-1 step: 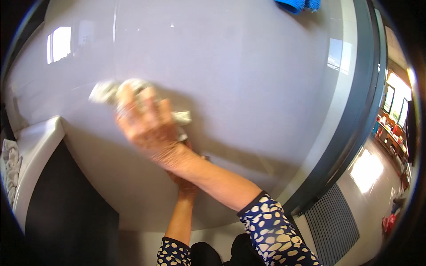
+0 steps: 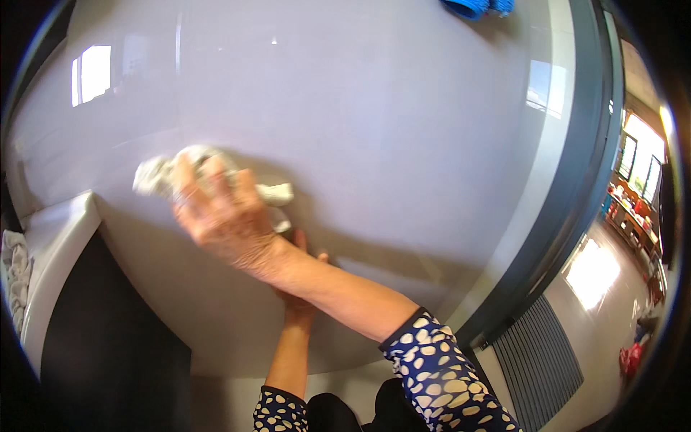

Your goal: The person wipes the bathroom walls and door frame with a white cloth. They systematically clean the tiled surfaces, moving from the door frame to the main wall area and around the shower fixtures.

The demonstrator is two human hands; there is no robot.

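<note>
My right hand [image 2: 219,216] presses a crumpled white cloth [image 2: 155,176] flat against a glossy grey wall panel [image 2: 403,165]. Its fingers curl over the cloth, and loose folds stick out on both sides. Below it, my left hand [image 2: 296,304] is mostly hidden behind my right forearm. Two of its fingertips show above that forearm, apart from each other and against the panel. I see nothing held in the left hand, though its palm is covered.
A white ledge [image 2: 61,216] over a dark panel [image 2: 119,324] juts in at left, with a greyish cloth [image 2: 16,270] on it. Blue towelling [image 2: 471,7] shows at top. Right: a dark frame [image 2: 572,187], a ridged grey mat [image 2: 536,360] and a red bag [image 2: 631,358].
My right hand and the cloth have slid a little down and to the left across the panel. More of the left hand's fingertips shows above the right forearm.
</note>
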